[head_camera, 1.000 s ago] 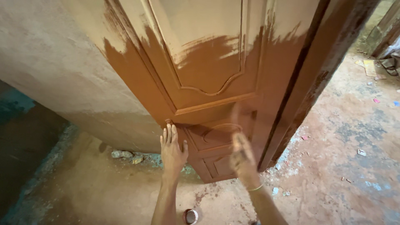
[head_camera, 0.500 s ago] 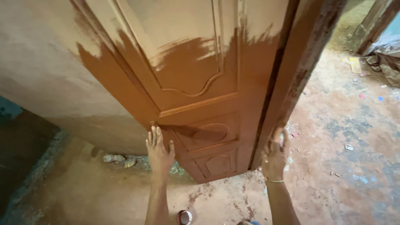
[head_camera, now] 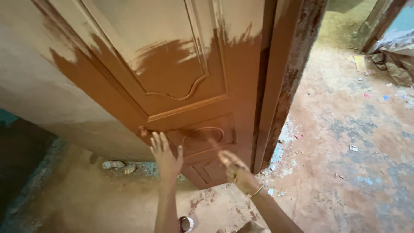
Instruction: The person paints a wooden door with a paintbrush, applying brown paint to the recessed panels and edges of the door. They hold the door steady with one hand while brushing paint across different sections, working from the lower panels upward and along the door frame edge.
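Fingers: my left hand [head_camera: 166, 157] spread flat, holding nothing, steadying the door [head_camera: 189, 108].
Right hand [head_camera: 233, 168]: blurred; grip cannot be told.
Change: it swung back from the door edge to the lower panel [head_camera: 202, 137].

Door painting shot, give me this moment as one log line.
left hand: flat against door | right hand: blurred, at lower panel | door: lower part brown, top unpainted | small tin: on floor

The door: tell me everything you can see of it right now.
The door is a panelled leaf, wood by its look, with raised mouldings around a curved-bottom upper panel and a small oval motif lower down. Its lower part is coated in brown paint with ragged brush edges; the upper part is pale and unpainted. It stands beside a worn frame. The left hand lies flat against it; the blurred right hand is close by.
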The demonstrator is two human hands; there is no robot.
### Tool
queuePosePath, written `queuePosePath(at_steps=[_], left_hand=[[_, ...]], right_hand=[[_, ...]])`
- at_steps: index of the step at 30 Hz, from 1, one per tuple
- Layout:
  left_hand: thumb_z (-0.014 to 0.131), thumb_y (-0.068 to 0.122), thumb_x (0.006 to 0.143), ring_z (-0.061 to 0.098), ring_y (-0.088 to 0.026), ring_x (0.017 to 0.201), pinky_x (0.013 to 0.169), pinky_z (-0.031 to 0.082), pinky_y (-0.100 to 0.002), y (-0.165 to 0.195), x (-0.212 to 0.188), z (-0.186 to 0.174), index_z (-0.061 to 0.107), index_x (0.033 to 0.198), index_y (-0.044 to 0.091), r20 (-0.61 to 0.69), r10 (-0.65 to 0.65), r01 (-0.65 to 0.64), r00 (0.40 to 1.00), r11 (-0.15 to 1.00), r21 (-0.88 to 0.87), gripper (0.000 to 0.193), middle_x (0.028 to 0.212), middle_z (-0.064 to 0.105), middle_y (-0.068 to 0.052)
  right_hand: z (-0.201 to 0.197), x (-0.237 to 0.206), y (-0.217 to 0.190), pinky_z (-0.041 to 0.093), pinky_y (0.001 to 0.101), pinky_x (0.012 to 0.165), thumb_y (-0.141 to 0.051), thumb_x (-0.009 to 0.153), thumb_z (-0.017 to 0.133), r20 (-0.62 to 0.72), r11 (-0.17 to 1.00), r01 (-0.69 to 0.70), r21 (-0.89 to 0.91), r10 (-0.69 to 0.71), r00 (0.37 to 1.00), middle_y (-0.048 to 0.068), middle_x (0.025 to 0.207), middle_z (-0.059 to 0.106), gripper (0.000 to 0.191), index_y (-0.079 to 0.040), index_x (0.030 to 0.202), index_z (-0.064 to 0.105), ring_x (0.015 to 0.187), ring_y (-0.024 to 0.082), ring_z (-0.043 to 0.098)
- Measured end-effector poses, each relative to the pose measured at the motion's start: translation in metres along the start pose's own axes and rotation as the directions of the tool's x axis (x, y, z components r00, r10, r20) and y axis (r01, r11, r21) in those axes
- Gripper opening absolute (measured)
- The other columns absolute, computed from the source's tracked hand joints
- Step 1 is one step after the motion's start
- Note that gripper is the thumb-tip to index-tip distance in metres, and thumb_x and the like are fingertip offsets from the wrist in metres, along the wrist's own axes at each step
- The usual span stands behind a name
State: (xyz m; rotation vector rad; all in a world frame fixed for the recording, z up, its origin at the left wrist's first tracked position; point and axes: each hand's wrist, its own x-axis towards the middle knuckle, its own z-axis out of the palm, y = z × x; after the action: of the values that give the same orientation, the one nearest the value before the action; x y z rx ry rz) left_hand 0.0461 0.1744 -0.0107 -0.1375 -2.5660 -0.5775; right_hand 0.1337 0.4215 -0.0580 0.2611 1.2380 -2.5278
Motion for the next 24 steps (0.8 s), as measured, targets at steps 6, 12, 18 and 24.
queuePosePath(at_steps=[6,12,18,24], left_hand=[[0.063,0.039,0.094,0.008,-0.043,0.155,0.123,0.009,-0.057,0.050,-0.019,0.038,0.019,0.160,0.001,0.128,0.053,-0.039,0.990,0.993,-0.112,0.088,0.168,0.007,-0.026],[0.066,0.041,0.096,0.006,-0.044,0.155,0.122,0.008,-0.059,0.105,-0.016,0.065,0.015,0.160,0.000,0.194,0.121,-0.081,0.974,0.976,-0.203,0.091,0.169,0.004,-0.025],[0.067,0.037,0.093,0.010,-0.042,0.156,0.124,0.010,-0.057,0.130,-0.020,0.071,0.019,0.161,0.003,0.192,0.133,-0.078,0.972,0.960,-0.271,0.090,0.169,0.007,-0.023],[0.067,0.037,0.094,0.010,-0.042,0.156,0.123,0.011,-0.058,0.122,-0.022,0.063,0.019,0.160,0.003,0.165,0.122,-0.079,0.979,0.967,-0.243,0.088,0.169,0.008,-0.022]], right_hand=[[-0.028,-0.032,-0.078,0.035,0.0179,0.046,-0.010,0.099,0.048,-0.180,0.796,0.469,-0.384,-0.562,0.807,-0.005,0.084,0.052,0.059,-0.014,0.157,0.041,0.058,0.004,0.042],[-0.042,-0.020,-0.094,0.040,0.0291,0.071,-0.003,0.104,0.052,0.132,0.411,0.711,-0.571,-0.808,0.574,0.011,0.107,0.050,0.058,-0.012,0.160,0.040,0.086,0.019,0.047],[-0.056,0.003,-0.020,0.047,0.0386,0.102,0.001,0.094,0.048,-0.002,0.432,0.404,-0.806,-0.685,0.729,0.016,0.130,0.062,0.055,-0.006,0.148,0.050,0.117,0.028,0.060],[-0.069,0.000,-0.019,0.048,0.0426,0.084,0.014,0.085,0.046,-0.133,0.624,0.214,-0.752,-0.462,0.877,0.028,0.138,0.057,0.070,-0.007,0.152,0.052,0.105,0.036,0.054]])
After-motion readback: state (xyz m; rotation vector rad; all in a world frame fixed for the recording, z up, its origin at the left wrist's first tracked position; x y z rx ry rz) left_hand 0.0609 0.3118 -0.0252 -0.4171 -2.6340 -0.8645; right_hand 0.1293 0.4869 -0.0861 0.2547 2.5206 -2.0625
